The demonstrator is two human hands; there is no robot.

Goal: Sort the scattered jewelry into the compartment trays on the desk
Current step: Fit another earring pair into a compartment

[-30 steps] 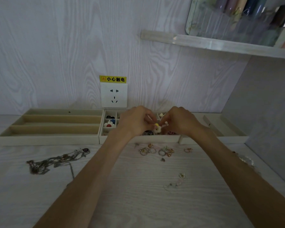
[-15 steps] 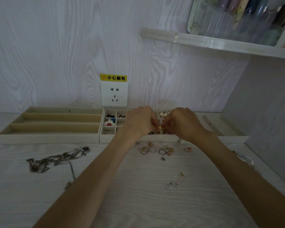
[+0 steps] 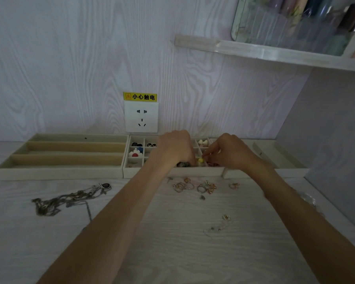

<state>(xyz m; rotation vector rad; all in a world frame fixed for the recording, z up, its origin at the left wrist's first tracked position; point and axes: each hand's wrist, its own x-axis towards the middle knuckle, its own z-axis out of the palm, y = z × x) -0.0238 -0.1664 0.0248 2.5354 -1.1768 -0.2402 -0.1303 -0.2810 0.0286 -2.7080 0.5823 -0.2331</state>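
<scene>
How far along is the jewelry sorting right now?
Early. Done: a few earrings sit in the middle tray. In hand: the left hand and right hand are lowering a yellow piece into a front compartment. Left: the rings and tangled chains on the desk; the long tray holds nothing visible.

Three compartment trays line the back of the desk: a long-slot tray (image 3: 59, 156) at left with three lengthwise slots, a small-grid tray (image 3: 172, 172) at centre, and a third tray (image 3: 283, 160) at right. Two hands are in view, the left hand (image 3: 175, 147) and the right hand (image 3: 230, 151), with one yellow bead (image 3: 200, 160) between them. Loose rings (image 3: 195, 186) below the grid tray number roughly seven; the cluster overlaps, so the count is uncertain. One tangle of chains (image 3: 66, 198) lies at lower left. One wall socket (image 3: 141, 116), one warning label (image 3: 139, 96), one shelf (image 3: 275, 53).
</scene>
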